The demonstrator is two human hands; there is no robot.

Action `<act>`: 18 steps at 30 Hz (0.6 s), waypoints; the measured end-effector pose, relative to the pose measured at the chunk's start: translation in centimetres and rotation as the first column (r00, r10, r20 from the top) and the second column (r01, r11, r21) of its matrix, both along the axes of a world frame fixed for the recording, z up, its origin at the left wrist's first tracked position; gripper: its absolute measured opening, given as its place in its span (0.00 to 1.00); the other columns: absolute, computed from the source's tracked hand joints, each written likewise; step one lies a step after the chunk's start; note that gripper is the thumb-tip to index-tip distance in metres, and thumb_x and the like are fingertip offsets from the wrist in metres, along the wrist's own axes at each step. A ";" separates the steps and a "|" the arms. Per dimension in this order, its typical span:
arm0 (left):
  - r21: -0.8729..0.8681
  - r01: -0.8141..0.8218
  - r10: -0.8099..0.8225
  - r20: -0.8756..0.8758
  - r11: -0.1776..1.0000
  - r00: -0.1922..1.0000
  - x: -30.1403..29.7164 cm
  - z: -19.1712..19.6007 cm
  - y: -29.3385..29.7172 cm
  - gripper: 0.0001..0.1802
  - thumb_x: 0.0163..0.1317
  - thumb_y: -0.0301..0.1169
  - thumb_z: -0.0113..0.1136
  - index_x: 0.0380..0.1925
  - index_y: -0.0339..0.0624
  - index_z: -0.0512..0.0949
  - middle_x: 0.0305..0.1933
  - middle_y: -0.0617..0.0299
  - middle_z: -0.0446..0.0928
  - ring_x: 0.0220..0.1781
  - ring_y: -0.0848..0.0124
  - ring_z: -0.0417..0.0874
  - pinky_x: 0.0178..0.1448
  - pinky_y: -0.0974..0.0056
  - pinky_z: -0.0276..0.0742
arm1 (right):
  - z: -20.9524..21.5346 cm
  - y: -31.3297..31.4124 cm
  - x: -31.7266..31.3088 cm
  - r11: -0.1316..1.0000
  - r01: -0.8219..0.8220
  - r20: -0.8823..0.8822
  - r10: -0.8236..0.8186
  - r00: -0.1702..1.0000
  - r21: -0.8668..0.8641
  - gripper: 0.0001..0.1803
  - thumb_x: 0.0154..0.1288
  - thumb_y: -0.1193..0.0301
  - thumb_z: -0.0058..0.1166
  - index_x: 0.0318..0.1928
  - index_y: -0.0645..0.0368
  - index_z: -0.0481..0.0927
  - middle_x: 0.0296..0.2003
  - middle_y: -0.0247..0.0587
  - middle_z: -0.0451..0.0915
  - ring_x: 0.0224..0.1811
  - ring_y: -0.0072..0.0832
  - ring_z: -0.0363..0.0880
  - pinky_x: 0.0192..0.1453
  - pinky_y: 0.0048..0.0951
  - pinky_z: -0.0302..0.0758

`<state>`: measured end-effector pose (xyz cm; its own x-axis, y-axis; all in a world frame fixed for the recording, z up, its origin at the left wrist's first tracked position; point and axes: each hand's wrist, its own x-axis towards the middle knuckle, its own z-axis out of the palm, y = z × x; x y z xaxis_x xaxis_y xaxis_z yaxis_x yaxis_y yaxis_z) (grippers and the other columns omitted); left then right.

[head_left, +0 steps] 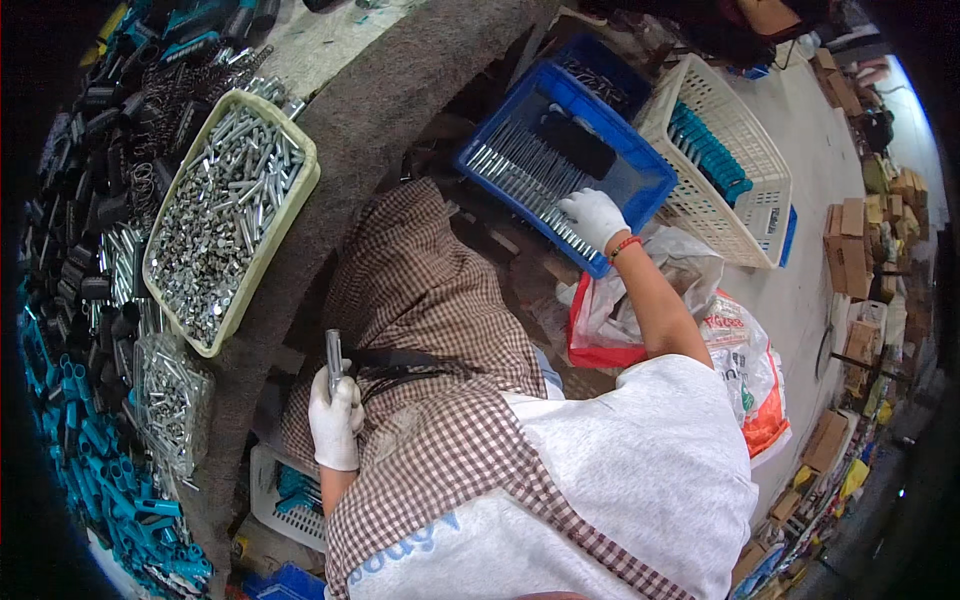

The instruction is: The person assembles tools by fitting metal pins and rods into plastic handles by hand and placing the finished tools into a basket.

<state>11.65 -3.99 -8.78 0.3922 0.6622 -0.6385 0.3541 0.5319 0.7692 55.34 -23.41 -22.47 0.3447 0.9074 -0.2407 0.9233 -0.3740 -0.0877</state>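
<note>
My left hand (335, 420), in a white glove, is closed around a shiny metal tube (334, 352) that stands upright out of its fist, in front of the checked apron. Over on the right, my right hand (595, 218), gloved too, reaches into a blue crate (650, 190). Its fingers are bent together over the bright ends of a row of metal rods (515, 175); what is between the fingertips is hidden. A black flat piece (578, 145) lies beside the rods in the same crate.
On the left bench stand a tray (312, 172) of small metal pins and a clear container (172, 400) of metal parts. Black and teal handles (85, 470) are heaped beyond. A white basket (775, 190) with teal parts and plastic bags (745, 350) are at right.
</note>
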 end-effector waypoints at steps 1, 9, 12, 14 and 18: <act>0.004 -0.004 0.004 -0.004 1.000 1.000 0.0 0.1 -0.1 0.25 0.65 0.40 0.60 0.55 0.35 0.68 0.24 0.70 0.67 0.15 0.85 0.58 0.17 0.77 0.53 | 0.2 -0.1 -0.1 1.000 -0.016 -0.004 0.016 1.000 0.017 0.11 0.54 0.71 0.55 0.40 0.55 0.81 0.37 0.42 0.80 0.46 0.41 0.78 0.49 0.42 0.76; -0.037 0.099 -0.095 0.081 0.994 0.992 -0.5 0.5 0.4 0.27 0.66 0.44 0.58 0.55 0.35 0.68 0.24 0.70 0.67 0.17 0.85 0.59 0.18 0.78 0.53 | -0.3 0.9 0.8 0.994 -0.057 -0.029 0.055 0.998 -0.095 0.12 0.57 0.73 0.53 0.42 0.58 0.79 0.39 0.49 0.77 0.49 0.46 0.76 0.53 0.43 0.75; -0.016 0.132 -0.130 0.089 0.991 0.987 -0.1 0.9 0.4 0.27 0.66 0.45 0.58 0.55 0.35 0.68 0.25 0.69 0.67 0.17 0.85 0.59 0.19 0.78 0.54 | 0.4 0.8 0.8 0.989 -0.067 0.010 0.069 0.998 -0.135 0.11 0.57 0.76 0.50 0.42 0.58 0.80 0.40 0.51 0.77 0.49 0.47 0.77 0.52 0.42 0.75; -0.011 0.133 -0.131 0.104 0.991 0.986 -1.0 0.9 0.3 0.27 0.66 0.44 0.57 0.55 0.35 0.68 0.25 0.69 0.67 0.17 0.85 0.59 0.19 0.78 0.54 | 1.0 1.4 0.0 0.985 -0.068 0.026 0.073 0.997 -0.159 0.10 0.58 0.75 0.49 0.41 0.58 0.80 0.39 0.50 0.78 0.46 0.47 0.79 0.51 0.42 0.77; -0.022 0.109 -0.106 0.108 0.994 0.988 -2.1 1.0 0.5 0.24 0.67 0.40 0.56 0.55 0.35 0.68 0.25 0.69 0.67 0.17 0.85 0.59 0.19 0.78 0.54 | 2.3 2.9 -0.8 1.000 -0.025 0.066 0.024 0.997 0.005 0.10 0.58 0.74 0.49 0.40 0.57 0.81 0.37 0.49 0.81 0.45 0.46 0.80 0.48 0.44 0.78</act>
<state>9.59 -3.53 -7.82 0.5274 0.5952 -0.6063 0.3270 0.5165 0.7914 54.53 -20.56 -20.20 0.3374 0.9170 -0.2130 0.9360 -0.3509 -0.0279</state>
